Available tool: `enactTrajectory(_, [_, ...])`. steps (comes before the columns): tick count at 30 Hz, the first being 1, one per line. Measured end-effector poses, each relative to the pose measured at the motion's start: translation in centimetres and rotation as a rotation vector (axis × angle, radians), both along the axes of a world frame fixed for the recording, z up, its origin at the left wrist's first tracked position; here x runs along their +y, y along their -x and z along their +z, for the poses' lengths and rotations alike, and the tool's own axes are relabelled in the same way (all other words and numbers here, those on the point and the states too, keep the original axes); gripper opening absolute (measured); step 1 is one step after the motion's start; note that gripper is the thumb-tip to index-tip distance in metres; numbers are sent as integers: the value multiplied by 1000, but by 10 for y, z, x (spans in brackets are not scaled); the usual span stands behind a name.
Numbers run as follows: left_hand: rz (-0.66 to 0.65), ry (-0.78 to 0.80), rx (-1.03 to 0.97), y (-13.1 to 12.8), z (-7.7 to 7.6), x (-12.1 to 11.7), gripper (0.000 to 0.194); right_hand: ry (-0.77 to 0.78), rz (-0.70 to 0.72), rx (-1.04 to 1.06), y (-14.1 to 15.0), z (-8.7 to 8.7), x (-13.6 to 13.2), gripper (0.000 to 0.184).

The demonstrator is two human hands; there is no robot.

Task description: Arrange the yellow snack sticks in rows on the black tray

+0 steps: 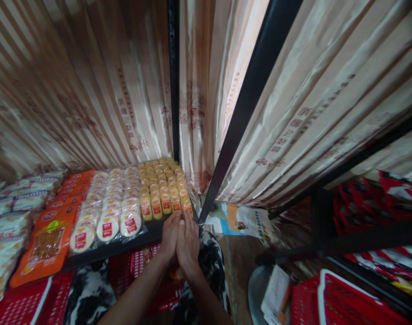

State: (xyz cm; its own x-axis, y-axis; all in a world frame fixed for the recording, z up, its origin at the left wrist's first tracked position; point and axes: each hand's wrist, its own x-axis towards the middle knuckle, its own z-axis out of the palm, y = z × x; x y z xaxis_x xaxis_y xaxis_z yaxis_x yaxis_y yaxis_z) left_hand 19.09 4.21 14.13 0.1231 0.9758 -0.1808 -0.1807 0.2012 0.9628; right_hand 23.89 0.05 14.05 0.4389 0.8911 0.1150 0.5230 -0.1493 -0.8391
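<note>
My left hand (170,234) and my right hand (188,238) lie side by side at the front edge of a low black shelf (118,246), their thumb sides touching. Both have fingers stretched forward, with the fingertips against the front of the rightmost yellow snack packets (165,203). These small packets stand in tight rows at the shelf's right end. Left of them are rows of round, clear-wrapped pale crackers (107,227) with red labels. I see nothing gripped in either hand, though the fingertips partly cover the packets.
Orange snack bags (45,237) and white bags (6,234) fill the shelf's left side. Red baskets (21,302) stand below it, another red basket (348,298) at right. A black post (239,113) rises beside the shelf before pleated curtains (145,81). Printed paper (248,221) lies behind.
</note>
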Motion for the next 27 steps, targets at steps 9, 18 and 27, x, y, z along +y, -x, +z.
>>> enactTrajectory(9, [44,-182,232,-36,-2,-40,38,-67,-42,-38,1,-13,0,53])
enactTrajectory(18, [47,-175,321,-39,7,-41,38,-31,-38,147,1,-16,2,57])
enactTrajectory(27, [106,-102,83,-42,2,-38,35,-68,-20,250,-2,-15,2,59])
